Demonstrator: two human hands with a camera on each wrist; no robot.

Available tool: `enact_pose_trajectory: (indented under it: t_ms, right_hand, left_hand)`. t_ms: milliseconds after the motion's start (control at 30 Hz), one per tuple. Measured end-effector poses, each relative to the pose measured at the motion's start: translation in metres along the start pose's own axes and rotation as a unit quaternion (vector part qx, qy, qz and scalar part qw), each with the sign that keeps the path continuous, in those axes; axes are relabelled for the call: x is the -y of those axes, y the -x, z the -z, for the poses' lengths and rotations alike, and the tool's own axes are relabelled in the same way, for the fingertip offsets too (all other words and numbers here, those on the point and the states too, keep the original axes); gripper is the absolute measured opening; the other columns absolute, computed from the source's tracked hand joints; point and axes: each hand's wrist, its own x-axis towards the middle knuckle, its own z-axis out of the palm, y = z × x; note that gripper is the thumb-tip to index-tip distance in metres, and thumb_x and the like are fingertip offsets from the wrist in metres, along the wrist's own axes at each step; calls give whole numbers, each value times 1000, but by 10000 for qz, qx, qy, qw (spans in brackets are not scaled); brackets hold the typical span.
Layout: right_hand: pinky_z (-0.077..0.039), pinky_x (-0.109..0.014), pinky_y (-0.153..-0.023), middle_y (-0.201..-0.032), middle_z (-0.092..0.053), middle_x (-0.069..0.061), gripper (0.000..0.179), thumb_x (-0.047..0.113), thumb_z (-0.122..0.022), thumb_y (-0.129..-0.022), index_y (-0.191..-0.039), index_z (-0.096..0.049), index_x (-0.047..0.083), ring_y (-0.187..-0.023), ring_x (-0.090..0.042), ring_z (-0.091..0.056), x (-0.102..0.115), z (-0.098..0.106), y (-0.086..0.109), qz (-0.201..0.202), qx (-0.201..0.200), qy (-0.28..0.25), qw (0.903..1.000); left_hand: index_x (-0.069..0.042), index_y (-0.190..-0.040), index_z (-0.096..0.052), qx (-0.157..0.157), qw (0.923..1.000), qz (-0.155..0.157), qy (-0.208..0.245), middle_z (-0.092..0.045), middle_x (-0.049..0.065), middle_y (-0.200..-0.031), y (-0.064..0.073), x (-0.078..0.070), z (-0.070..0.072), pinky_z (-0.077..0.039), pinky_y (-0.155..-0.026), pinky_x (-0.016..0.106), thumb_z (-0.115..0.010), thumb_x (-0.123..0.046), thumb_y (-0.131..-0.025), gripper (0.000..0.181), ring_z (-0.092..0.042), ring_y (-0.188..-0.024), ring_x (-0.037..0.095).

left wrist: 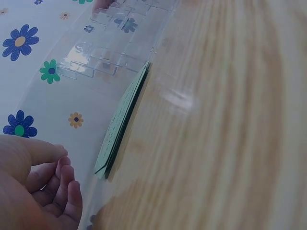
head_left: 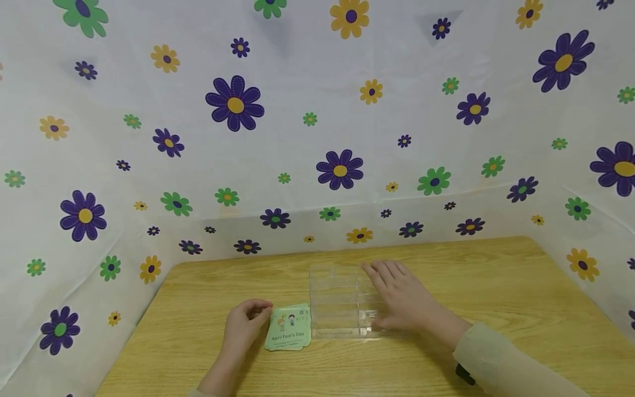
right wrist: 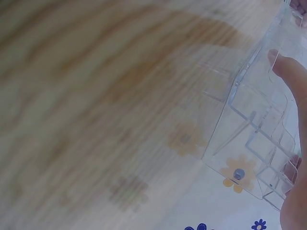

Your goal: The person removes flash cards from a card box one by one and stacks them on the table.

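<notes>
A stack of pale green cards (head_left: 289,330), its top one printed "April Fool's Day" with two cartoon figures, lies on the table. Just left of the stack is my left hand (head_left: 244,326); its fingers are loosely curled and hold nothing, and a small gap to the cards (left wrist: 123,117) shows in the left wrist view. To the right of the cards stands a clear plastic organizer (head_left: 334,302) with several compartments. My right hand (head_left: 405,298) grips the organizer's right part from above, thumb at the near side and fingers at the far side.
The wood-grain table (head_left: 213,286) carries the cards and the organizer. A white flower-print cloth (head_left: 297,149) rises behind the table and along both sides. A small black device (head_left: 464,375) is under the right sleeve (head_left: 501,353).
</notes>
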Motion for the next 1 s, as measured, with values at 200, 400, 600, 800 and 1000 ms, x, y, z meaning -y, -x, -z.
enact_pose_trajectory:
  t_ms: [200, 400, 600, 800, 1000]
  right_hand:
    - [-42, -50, -122, -151, -52, -17, 129, 79, -80, -73, -164, -31, 1, -138, -33, -51, 0, 0, -2, -6, 31, -9, 10000]
    - [-42, -52, -121, -150, -51, -18, 130, 80, -80, -73, -164, -31, 1, -137, -34, -50, 1, 0, -2, -22, 113, -34, 9999]
    - [-42, -53, -122, -151, -51, -20, 129, 81, -78, -74, -163, -31, 0, -138, -35, -50, 1, 0, -1, -3, 168, 42, 9998]
    - [-40, -53, -124, -154, -50, -21, 128, 80, -76, -77, -164, -29, -1, -141, -37, -49, -1, 3, -1, 26, 246, 114, 9996]
    - [-33, -56, -128, -162, -43, -23, 124, 79, -73, -81, -166, -27, 1, -150, -39, -43, -2, 8, 3, -50, 271, 79, 9996]
  left_hand:
    - [2, -105, -78, -29, 9999, 102, 38, -76, 12, -101, 1, -1, 0, -49, -66, 16, -72, -4, -98, 10, -60, -83, 11]
    - [2, -105, -78, -7, 9999, 77, 106, -77, 11, -101, 4, -2, -1, -50, -68, 16, -72, -3, -98, 11, -61, -84, 10]
    - [2, -107, -77, 25, 9997, 144, 191, -76, 12, -104, 7, -6, -2, -50, -70, 16, -72, -3, -98, 12, -61, -87, 12]
    - [1, -108, -77, 69, 9997, 41, 252, -76, 12, -105, 7, -10, -2, -51, -71, 16, -72, -3, -97, 12, -62, -88, 13]
    - [1, -107, -77, 145, 9995, -82, 282, -76, 11, -103, 11, -15, -1, -51, -72, 16, -72, -2, -96, 12, -63, -86, 12]
